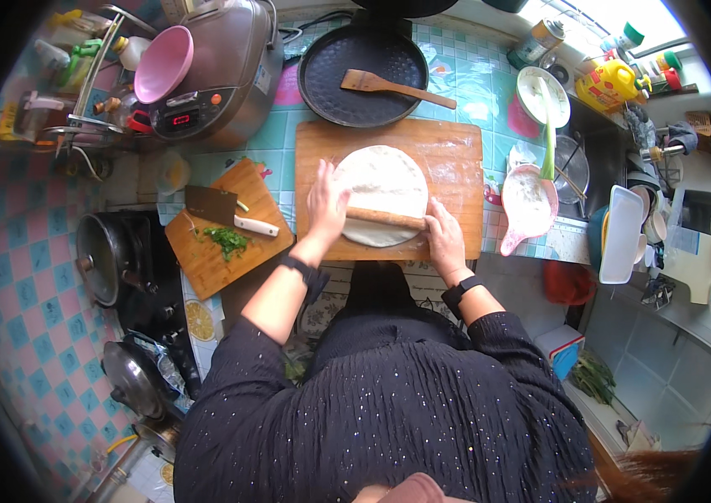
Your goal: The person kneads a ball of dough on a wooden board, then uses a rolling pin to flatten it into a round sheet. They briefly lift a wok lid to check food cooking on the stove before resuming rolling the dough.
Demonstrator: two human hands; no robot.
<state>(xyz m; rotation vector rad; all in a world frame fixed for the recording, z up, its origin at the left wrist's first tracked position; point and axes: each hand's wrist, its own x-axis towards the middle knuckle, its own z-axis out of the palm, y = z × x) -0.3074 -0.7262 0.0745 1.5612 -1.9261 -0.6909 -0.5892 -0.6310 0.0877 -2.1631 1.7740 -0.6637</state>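
A flat round of white dough (383,170) lies on a floured wooden board (456,188) before me. Across its lower half rests a wooden rolling pin (387,218), tilted slightly down to the right. My left hand (326,210) is at the pin's left end, its fingers stretched forward beside the dough and its palm over the tip. At the opposite end, my right hand (445,234) holds the pin with thumb and fingers. Both hands cover the pin's ends.
Behind the board sits a black pan (330,69) with a wooden spatula (393,88). Left is a small cutting board (204,276) bearing a cleaver (214,204) and chopped greens (226,242). Right are a pink flour scoop (528,201), a bowl (525,94) and a sink (591,126).
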